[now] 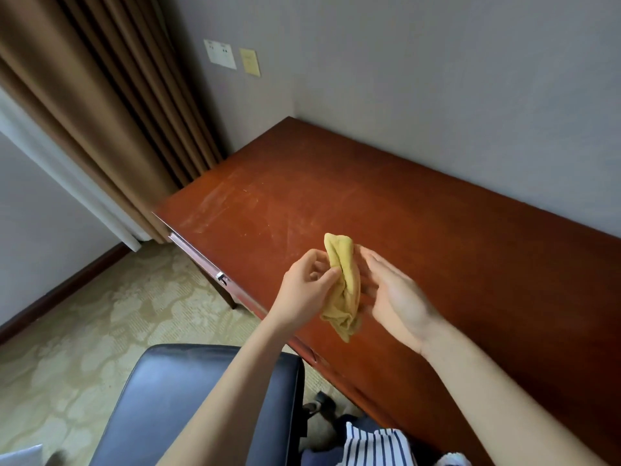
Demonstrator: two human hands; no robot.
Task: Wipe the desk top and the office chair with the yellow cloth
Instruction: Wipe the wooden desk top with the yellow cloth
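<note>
**Yellow Cloth: Form a Pad Before the First Pass**

The yellow cloth (342,284) hangs bunched in the air over the near edge of the desk top (437,237), clear of the wood. The left hand (302,290) pinches its upper part between thumb and curled fingers. The right hand (393,297) lies against the other side with fingers straight, slightly blurred.

The step in hand appears to be shaping the cloth. Fold it into a flat pad so that a broad face meets the wood, since a loose bundle is likely to wipe in streaks. Pale smears show on the wood toward 11 o'clock, so begin there.

Edges and room:
- The long far edge, from 12 to 3 o'clock, meets the wall (437,79). Strokes cannot run past it, so draw them away from the wall toward the free near edge.
- The curtain (100,112) hangs at 10 o'clock, just beside the short end. Keep the cloth off the fabric.
- The office chair (188,398) stands at 7 o'clock, near the front edge. Carpet (84,331) at 8 o'clock offers room to roll it back.
</note>
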